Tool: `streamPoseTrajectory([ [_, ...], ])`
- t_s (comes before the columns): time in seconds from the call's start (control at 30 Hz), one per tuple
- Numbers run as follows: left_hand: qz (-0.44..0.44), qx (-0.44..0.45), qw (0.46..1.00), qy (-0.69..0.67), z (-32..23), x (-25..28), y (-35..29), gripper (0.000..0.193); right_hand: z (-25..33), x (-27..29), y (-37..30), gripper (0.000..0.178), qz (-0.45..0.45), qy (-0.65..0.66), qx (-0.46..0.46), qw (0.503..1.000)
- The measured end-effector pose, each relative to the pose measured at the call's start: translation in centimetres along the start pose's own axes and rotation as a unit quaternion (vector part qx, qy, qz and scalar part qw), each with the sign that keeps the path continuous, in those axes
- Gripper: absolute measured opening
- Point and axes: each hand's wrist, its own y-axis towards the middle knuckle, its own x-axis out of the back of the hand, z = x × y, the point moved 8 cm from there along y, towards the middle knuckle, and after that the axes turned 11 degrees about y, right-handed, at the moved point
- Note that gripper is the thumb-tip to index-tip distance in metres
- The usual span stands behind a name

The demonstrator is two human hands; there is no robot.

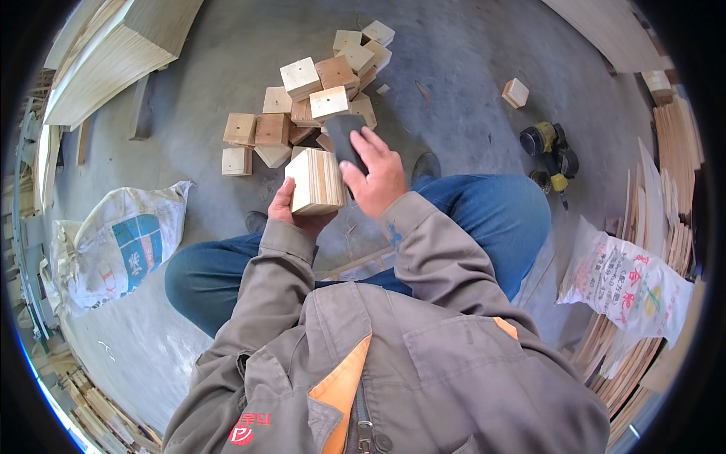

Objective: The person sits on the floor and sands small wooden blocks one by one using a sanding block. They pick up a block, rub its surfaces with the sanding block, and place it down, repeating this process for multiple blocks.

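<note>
My left hand [291,209] grips a layered plywood block [316,181] from its left side and underneath, with the pale face tilted up and the ply edges turned right. In my right hand [376,172] is a dark grey, flat, rectangular sanding block [346,138], slightly blurred. It is held at the upper right of the plywood block; whether the two touch, I cannot tell. Just beyond both hands lies a loose pile of similar wooden blocks [301,79], several with a small hole in the face.
One wooden block [516,93] lies apart on the right, near a yellow-and-black power tool [550,151]. White printed sacks lie at the left [128,242] and right [628,284]. Plywood stacks stand at the upper left [128,57] and along the right edge [673,151].
</note>
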Motion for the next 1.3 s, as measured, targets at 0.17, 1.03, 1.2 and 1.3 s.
streamPoseTrajectory([
  [0.17,0.012,0.008,0.999,-0.047,-1.7,-0.1,-0.1,0.057,4.9,-0.4,-4.0,0.057,0.073,0.021,0.108,0.991],
  [1.03,0.033,0.009,0.998,-0.048,-1.7,1.8,1.3,0.057,4.8,-0.1,-3.6,0.060,0.057,0.035,0.150,0.986],
  [1.2,0.102,0.028,0.992,-0.072,-1.2,-0.1,0.3,0.058,4.4,0.3,-1.3,0.057,0.025,0.039,0.124,0.991],
  [1.3,0.086,0.040,0.995,-0.006,0.2,-0.4,-0.3,0.060,0.5,0.6,0.5,0.055,-0.019,0.026,0.017,0.999],
])
